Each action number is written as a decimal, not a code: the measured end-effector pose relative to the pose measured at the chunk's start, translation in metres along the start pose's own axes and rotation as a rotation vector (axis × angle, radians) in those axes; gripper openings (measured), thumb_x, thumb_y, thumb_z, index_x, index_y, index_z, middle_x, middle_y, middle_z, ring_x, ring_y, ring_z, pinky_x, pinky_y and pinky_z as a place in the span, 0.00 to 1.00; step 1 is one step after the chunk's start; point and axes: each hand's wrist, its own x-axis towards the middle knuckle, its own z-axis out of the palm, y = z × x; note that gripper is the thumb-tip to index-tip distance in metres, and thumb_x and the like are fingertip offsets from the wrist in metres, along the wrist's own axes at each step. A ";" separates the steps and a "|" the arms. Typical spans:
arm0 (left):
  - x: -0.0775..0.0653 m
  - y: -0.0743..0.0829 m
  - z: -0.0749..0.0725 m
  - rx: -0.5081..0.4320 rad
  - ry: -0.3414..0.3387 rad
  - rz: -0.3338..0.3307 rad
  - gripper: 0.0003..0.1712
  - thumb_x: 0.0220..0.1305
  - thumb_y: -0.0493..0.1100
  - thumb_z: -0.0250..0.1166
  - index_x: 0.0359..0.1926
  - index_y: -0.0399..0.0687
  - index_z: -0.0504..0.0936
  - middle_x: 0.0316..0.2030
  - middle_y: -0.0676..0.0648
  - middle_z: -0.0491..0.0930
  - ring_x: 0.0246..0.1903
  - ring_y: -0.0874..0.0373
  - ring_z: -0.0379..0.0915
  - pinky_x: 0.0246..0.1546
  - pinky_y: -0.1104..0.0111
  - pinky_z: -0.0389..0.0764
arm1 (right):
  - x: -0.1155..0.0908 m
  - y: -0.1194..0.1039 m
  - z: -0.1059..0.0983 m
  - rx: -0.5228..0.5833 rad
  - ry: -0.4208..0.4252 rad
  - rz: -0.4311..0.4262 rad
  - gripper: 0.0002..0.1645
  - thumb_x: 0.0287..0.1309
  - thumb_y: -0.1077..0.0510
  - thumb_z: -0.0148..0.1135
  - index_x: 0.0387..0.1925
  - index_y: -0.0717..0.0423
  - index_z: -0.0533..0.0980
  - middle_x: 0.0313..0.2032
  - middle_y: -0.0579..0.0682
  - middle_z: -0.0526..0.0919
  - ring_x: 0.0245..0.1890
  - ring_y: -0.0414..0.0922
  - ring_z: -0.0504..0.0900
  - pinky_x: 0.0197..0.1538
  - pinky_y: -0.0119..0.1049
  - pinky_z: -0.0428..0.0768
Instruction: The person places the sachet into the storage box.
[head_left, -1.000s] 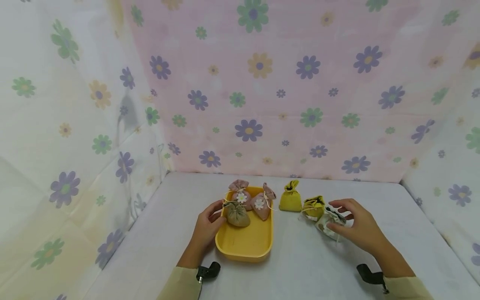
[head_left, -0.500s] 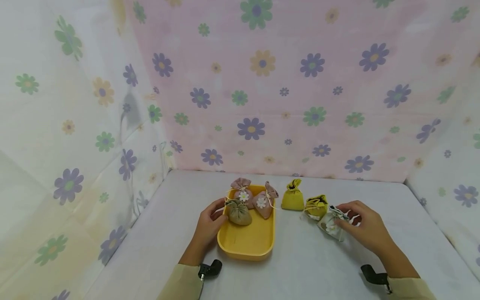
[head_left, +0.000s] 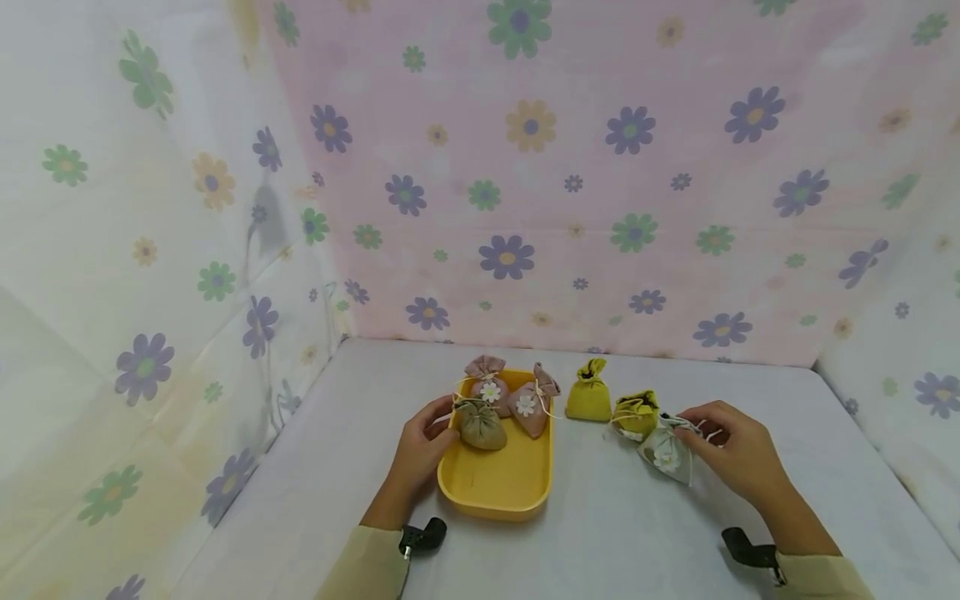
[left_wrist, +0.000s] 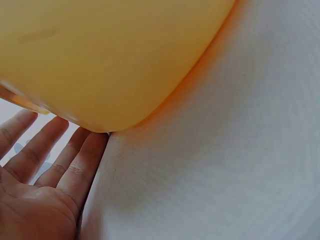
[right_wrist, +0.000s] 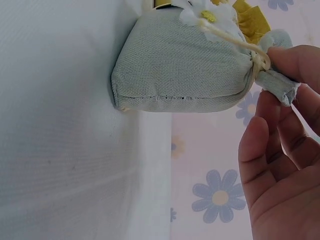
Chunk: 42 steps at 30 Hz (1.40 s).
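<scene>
My right hand (head_left: 738, 450) pinches the gathered neck of a pale grey-green drawstring pouch (head_left: 667, 454) between thumb and fingers. In the right wrist view this pouch (right_wrist: 180, 65) stands upright with its base down at the white cloth, and a white fabric flower decorates its front. My left hand (head_left: 418, 442) is at the left side of a yellow tray (head_left: 495, 492). Seen from the left wrist, its fairly straight fingers (left_wrist: 85, 167) touch the tray's outer wall. Two pink pouches (head_left: 491, 398) with white flowers and an olive-brown pouch (head_left: 482, 427) lie in the tray's far half.
A mustard-yellow pouch (head_left: 588, 396) stands right of the tray. Another yellow pouch (head_left: 636, 412) sits close against the grey-green one. White cloth (head_left: 600, 533) covers the table, and a flowered curtain (head_left: 570, 208) hangs behind and at both sides.
The right thumb and fingers have closed on the grey-green pouch's neck, and the pouch has straightened up a little. The view has shifted slightly; the left hand stays at the tray.
</scene>
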 end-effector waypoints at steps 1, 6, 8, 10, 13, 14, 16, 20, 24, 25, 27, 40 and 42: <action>0.000 0.001 0.000 0.000 0.000 -0.004 0.33 0.63 0.37 0.65 0.69 0.58 0.76 0.66 0.49 0.77 0.61 0.50 0.79 0.61 0.62 0.82 | 0.000 0.000 0.000 -0.001 0.001 0.002 0.12 0.57 0.57 0.76 0.44 0.44 0.86 0.34 0.40 0.83 0.29 0.31 0.79 0.31 0.22 0.80; 0.001 0.001 0.000 0.008 0.008 -0.011 0.32 0.63 0.37 0.66 0.68 0.59 0.76 0.66 0.50 0.77 0.61 0.51 0.79 0.62 0.59 0.81 | 0.001 -0.002 0.000 0.005 0.003 0.011 0.11 0.58 0.58 0.75 0.43 0.44 0.85 0.34 0.39 0.83 0.29 0.31 0.80 0.32 0.22 0.81; 0.001 0.000 0.000 0.011 0.011 -0.014 0.32 0.63 0.38 0.66 0.68 0.60 0.76 0.65 0.51 0.77 0.62 0.51 0.79 0.63 0.59 0.81 | 0.001 -0.005 -0.001 0.019 -0.006 0.020 0.10 0.59 0.57 0.75 0.43 0.43 0.85 0.34 0.40 0.84 0.30 0.31 0.80 0.33 0.23 0.81; 0.001 0.000 0.001 0.013 0.014 -0.017 0.32 0.63 0.38 0.65 0.68 0.61 0.77 0.65 0.51 0.77 0.62 0.52 0.79 0.62 0.59 0.81 | 0.001 -0.007 -0.002 0.031 -0.018 0.035 0.09 0.60 0.56 0.74 0.42 0.42 0.85 0.35 0.40 0.84 0.31 0.31 0.81 0.33 0.24 0.82; 0.000 0.000 0.000 0.015 0.013 -0.011 0.31 0.63 0.38 0.65 0.67 0.61 0.77 0.65 0.51 0.78 0.61 0.52 0.79 0.62 0.60 0.81 | 0.001 -0.010 -0.002 0.048 -0.031 0.051 0.08 0.61 0.55 0.73 0.42 0.40 0.85 0.36 0.40 0.85 0.31 0.31 0.81 0.34 0.26 0.83; 0.000 0.000 0.000 0.014 0.012 -0.009 0.31 0.63 0.38 0.65 0.67 0.61 0.77 0.65 0.51 0.78 0.61 0.52 0.79 0.62 0.60 0.82 | 0.001 -0.010 -0.002 0.052 -0.031 0.055 0.08 0.61 0.55 0.73 0.42 0.40 0.85 0.36 0.40 0.85 0.31 0.32 0.81 0.34 0.26 0.83; 0.000 -0.001 0.000 0.013 0.009 -0.002 0.31 0.63 0.37 0.65 0.67 0.61 0.77 0.64 0.52 0.78 0.61 0.52 0.79 0.62 0.61 0.82 | 0.001 -0.011 -0.002 0.062 -0.030 0.058 0.08 0.61 0.55 0.73 0.42 0.40 0.85 0.36 0.40 0.85 0.31 0.32 0.82 0.34 0.26 0.83; 0.000 -0.002 -0.001 0.009 0.007 0.008 0.31 0.63 0.37 0.65 0.67 0.60 0.77 0.64 0.52 0.78 0.61 0.52 0.80 0.61 0.63 0.82 | 0.001 -0.014 -0.002 0.075 -0.023 0.051 0.08 0.61 0.56 0.73 0.42 0.42 0.85 0.36 0.40 0.86 0.32 0.32 0.82 0.34 0.25 0.83; 0.001 -0.002 -0.001 0.004 0.002 0.014 0.32 0.63 0.38 0.65 0.68 0.60 0.76 0.65 0.51 0.78 0.61 0.52 0.79 0.60 0.65 0.82 | 0.002 -0.016 -0.003 0.076 -0.007 0.041 0.09 0.60 0.56 0.74 0.42 0.42 0.85 0.36 0.40 0.86 0.31 0.32 0.82 0.34 0.23 0.82; 0.001 -0.002 -0.001 0.002 0.000 0.014 0.32 0.63 0.38 0.65 0.68 0.60 0.76 0.64 0.51 0.78 0.61 0.52 0.79 0.60 0.65 0.82 | 0.002 -0.017 -0.003 0.075 -0.002 0.039 0.09 0.60 0.57 0.74 0.42 0.42 0.85 0.36 0.40 0.86 0.31 0.32 0.82 0.34 0.23 0.82; 0.001 -0.002 -0.001 0.000 -0.004 0.014 0.32 0.63 0.38 0.65 0.67 0.60 0.77 0.64 0.51 0.78 0.61 0.52 0.79 0.60 0.65 0.83 | 0.003 -0.017 -0.004 0.079 0.008 0.034 0.10 0.59 0.58 0.75 0.41 0.42 0.85 0.35 0.40 0.87 0.31 0.32 0.82 0.33 0.22 0.81; -0.001 -0.002 -0.001 0.010 0.005 -0.002 0.32 0.62 0.38 0.65 0.68 0.61 0.77 0.65 0.51 0.78 0.62 0.51 0.79 0.61 0.61 0.82 | 0.010 -0.029 -0.008 0.151 0.052 -0.011 0.13 0.56 0.62 0.76 0.39 0.41 0.85 0.33 0.39 0.86 0.28 0.34 0.81 0.29 0.24 0.77; 0.000 -0.002 -0.001 0.008 0.002 0.005 0.32 0.63 0.38 0.65 0.68 0.61 0.76 0.65 0.51 0.77 0.62 0.51 0.79 0.62 0.60 0.82 | 0.012 -0.033 -0.009 0.150 0.061 -0.026 0.13 0.56 0.63 0.76 0.38 0.40 0.85 0.33 0.39 0.86 0.28 0.34 0.81 0.30 0.23 0.77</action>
